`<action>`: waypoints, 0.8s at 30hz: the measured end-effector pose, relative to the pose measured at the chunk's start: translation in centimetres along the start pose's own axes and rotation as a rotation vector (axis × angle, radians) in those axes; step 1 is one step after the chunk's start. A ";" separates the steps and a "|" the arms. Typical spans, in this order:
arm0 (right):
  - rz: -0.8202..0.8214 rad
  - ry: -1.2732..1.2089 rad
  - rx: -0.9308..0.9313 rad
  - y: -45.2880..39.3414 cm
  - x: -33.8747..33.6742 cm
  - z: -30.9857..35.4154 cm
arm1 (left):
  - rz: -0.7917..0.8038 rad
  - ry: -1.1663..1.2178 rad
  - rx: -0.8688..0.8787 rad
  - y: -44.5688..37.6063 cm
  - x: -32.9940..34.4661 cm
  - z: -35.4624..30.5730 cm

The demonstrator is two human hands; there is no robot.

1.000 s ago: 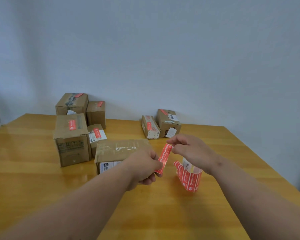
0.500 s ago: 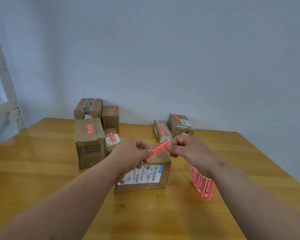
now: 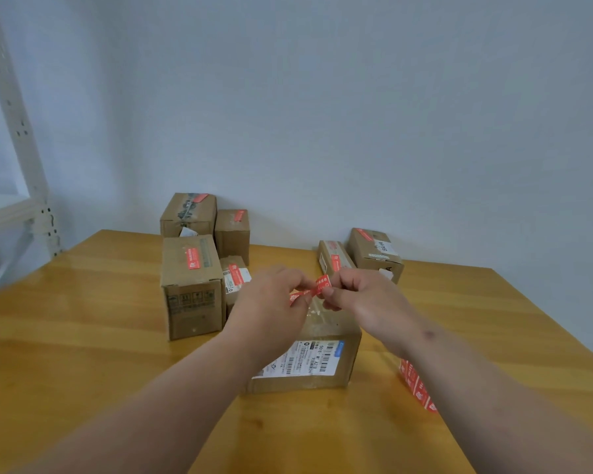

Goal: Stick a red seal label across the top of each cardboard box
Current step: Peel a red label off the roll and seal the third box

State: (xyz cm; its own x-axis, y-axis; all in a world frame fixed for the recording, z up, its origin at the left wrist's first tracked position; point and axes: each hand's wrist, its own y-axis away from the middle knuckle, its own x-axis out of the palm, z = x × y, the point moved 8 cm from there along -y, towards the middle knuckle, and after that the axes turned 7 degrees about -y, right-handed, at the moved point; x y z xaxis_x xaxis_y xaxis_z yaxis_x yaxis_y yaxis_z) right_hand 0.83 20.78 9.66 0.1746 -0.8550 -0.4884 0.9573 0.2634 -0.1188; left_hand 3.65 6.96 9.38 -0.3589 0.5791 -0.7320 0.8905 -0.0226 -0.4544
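1. Left hand (image 3: pixel 271 302): fingers curled, pinching the lower-left end of the red seal label (image 3: pixel 314 289).
2. Right hand (image 3: pixel 360 295): fingers curled, pinching the upper-right end of the same label, at about 3 o'clock from the left hand and close to it.
3. Label stretched between both hands, tilted up toward 2 o'clock, held over the top of the near cardboard box (image 3: pixel 322 357); whether touching the box top or not, cannot tell.
4. Near box lying on the wooden table (image 3: pixel 83 336), at the centre, with a white shipping label with barcodes on its front side.
5. Strip of red labels (image 3: pixel 416 384) on the table at 4 o'clock from the near box, partly hidden behind the right forearm.
6. At 10 o'clock from the near box, a group of four boxes, the tall box (image 3: pixel 190 285) in front, each with a red seal on top.
7. At 1 o'clock, two more boxes (image 3: pixel 374 254) near the wall, also with red seals.
8. White metal shelf frame (image 3: pixel 11 114) at 9 o'clock, at the left edge of the view.
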 end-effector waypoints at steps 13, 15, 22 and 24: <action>0.089 0.050 -0.032 -1.8 0.9 0.3 | 0.064 0.079 -0.078 -1.6 0.1 1.3; 0.098 0.055 -0.028 -1.9 1.0 0.2 | 0.076 0.071 -0.093 -1.8 0.2 1.5; 0.108 0.084 -0.037 -2.1 1.0 0.0 | 0.088 0.052 -0.103 -2.0 0.6 1.7; 0.112 0.083 -0.037 -2.1 1.0 0.0 | 0.093 0.050 -0.105 -2.1 0.6 1.6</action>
State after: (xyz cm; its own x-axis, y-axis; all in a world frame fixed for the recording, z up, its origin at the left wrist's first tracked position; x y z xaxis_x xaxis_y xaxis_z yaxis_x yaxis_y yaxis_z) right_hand -1.00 19.35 9.41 0.2585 -0.7799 -0.5700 0.9236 0.3724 -0.0907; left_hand 1.13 6.00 9.07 -0.2614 0.6182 -0.7412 0.9446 0.0061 -0.3281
